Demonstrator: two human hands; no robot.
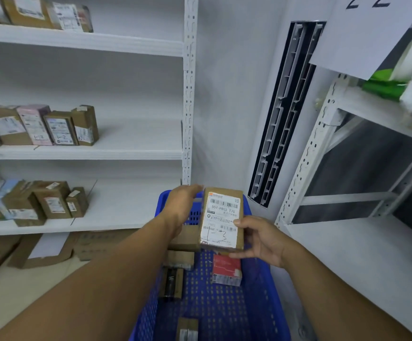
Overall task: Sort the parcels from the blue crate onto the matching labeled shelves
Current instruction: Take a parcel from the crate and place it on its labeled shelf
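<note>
While the right hand [261, 238] grips it, the parcel [222, 217] stands upright.
</note>
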